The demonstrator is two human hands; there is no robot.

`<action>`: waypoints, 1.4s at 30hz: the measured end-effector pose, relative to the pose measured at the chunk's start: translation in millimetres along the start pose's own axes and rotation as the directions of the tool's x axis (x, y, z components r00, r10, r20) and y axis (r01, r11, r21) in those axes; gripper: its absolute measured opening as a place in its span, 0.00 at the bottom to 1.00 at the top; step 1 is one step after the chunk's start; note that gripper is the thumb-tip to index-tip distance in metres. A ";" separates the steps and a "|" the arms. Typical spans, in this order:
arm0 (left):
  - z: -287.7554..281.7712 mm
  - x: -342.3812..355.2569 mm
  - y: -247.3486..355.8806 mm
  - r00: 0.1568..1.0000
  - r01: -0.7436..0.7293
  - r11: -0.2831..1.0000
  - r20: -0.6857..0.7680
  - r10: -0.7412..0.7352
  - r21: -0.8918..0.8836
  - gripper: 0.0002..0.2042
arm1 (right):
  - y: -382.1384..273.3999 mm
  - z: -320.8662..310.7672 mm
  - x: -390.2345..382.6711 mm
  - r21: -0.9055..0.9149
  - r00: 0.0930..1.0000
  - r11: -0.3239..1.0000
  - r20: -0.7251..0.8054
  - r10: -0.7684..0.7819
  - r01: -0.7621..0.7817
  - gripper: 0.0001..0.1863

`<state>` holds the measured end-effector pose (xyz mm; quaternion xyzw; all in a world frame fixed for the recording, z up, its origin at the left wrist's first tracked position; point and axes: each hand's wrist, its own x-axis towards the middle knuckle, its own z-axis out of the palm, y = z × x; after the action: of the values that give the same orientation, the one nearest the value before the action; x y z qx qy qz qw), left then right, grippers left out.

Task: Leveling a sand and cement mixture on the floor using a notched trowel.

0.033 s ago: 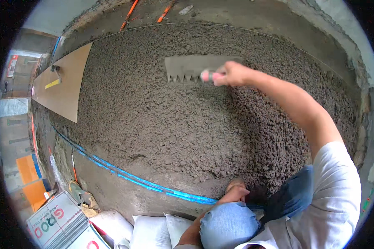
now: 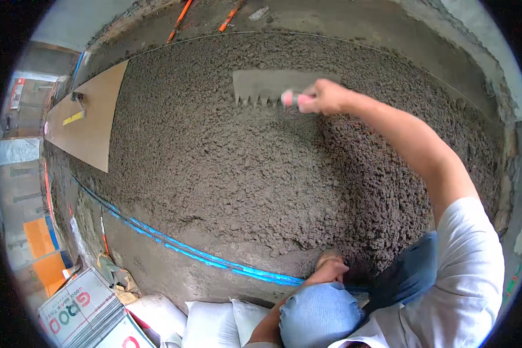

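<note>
My right hand [image 2: 330, 97] is closed round the pink-and-grey handle of a notched trowel [image 2: 258, 82], at the far middle of a bed of damp, crumbly mortar [image 2: 214, 156]. The trowel's wide grey blade lies against the mortar, its toothed edge facing me. A smoother patch shows just this side of the blade, and rougher, heaped mortar lies right of it. My left hand [image 2: 333, 268] hangs beside my bent knee at the mortar's near edge; its fingers are too hidden to read.
A large beige tile [image 2: 93, 122] lies on the far left, with a levelling tool [image 2: 78, 107] on top. Blue pipes [image 2: 197, 254] run along the near side. White sacks [image 2: 211, 322] and stacked tile boxes [image 2: 81, 307] stand close by. Orange pipes [image 2: 180, 20] and a string border the far side.
My right hand and the trowel have shifted slightly away from me across the mortar. My left hand stays by the knee.
</note>
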<state>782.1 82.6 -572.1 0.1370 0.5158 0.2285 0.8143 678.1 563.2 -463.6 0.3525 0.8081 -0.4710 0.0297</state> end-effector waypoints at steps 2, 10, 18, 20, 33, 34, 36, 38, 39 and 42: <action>-1.4 -3.3 8.1 0.993 -0.081 0.996 -0.085 0.083 0.028 0.18 | 0.8 -26.6 20.5 -0.028 0.997 0.999 -0.070 0.044 -0.046 0.23; -23.2 9.2 -11.3 0.969 0.004 0.971 0.239 -0.063 0.238 0.21 | -1.3 -37.0 59.9 -0.150 0.903 0.987 -0.429 -0.015 -0.055 0.21; -26.8 25.7 -48.1 0.941 -0.195 0.977 0.299 0.160 0.091 0.20 | -2.5 47.1 -3.3 -0.286 0.867 0.941 -0.497 0.018 -0.183 0.16; -24.6 30.9 -57.0 0.904 -0.147 0.981 0.386 0.186 -0.128 0.20 | -8.5 67.9 16.1 -0.209 0.847 0.961 -0.529 0.043 -0.180 0.14; -17.7 4.1 -16.8 0.975 -0.163 0.956 0.186 0.118 0.245 0.15 | -79.3 79.2 37.1 -0.043 0.962 0.976 -0.161 -0.219 0.215 0.17; -14.4 2.5 -13.5 0.989 -0.110 0.946 0.128 0.074 0.305 0.14 | -76.5 72.8 36.8 -0.045 0.974 0.977 -0.071 -0.213 0.210 0.19; -10.8 -2.0 4.9 0.993 -0.035 0.972 0.116 0.008 0.232 0.14 | -66.9 60.4 53.3 0.148 0.970 0.977 -0.213 -0.120 0.153 0.23; -8.3 -2.6 10.2 0.994 0.042 0.987 0.098 -0.058 0.157 0.14 | -61.1 42.2 80.7 0.151 0.929 0.985 -0.370 -0.019 0.080 0.27; -5.4 0.2 5.7 0.989 0.085 0.983 0.104 -0.103 0.165 0.14 | -49.1 28.8 100.0 0.208 0.934 0.977 -0.354 0.041 0.036 0.28; -15.9 9.9 -20.2 0.975 0.118 0.986 0.175 -0.137 0.114 0.14 | -51.9 5.1 122.1 0.199 0.943 0.979 -0.312 0.115 -0.054 0.30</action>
<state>775.9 70.2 -595.9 0.1659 0.4577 0.1353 0.8629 554.1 609.3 -474.4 0.4604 0.7381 -0.4794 -0.1157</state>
